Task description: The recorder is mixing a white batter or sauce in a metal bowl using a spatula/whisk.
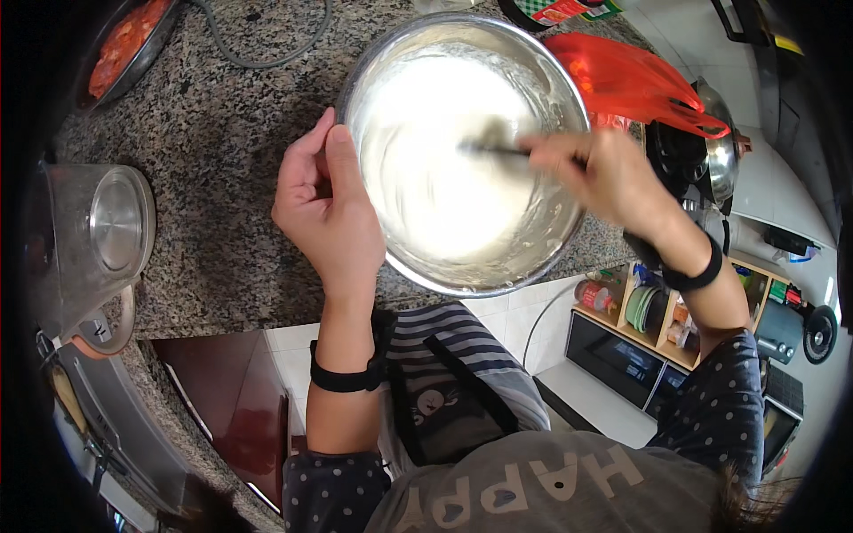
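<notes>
A large stainless steel bowl (560, 220) rests on the speckled granite counter, tilted towards me, with a pale, glossy batter-like mixture (433, 180) inside, partly washed out by glare. My left hand (333, 200) grips the bowl's left rim, thumb on the edge and fingers curled behind it. Over the bowl's right side, my right hand (600, 166) is closed around the dark handle of a utensil (496, 148). Motion blurs that hand and the utensil, whose far end is in or just over the mixture; its kind cannot be told.
A red plastic bag (620, 80) lies right of the bowl, near a lidded metal pan (720, 153). Far left stand a clear plastic container (86, 240) and, above it, a dark bowl of reddish food (126, 50). A grey cord (266, 65) curves across the counter's back.
</notes>
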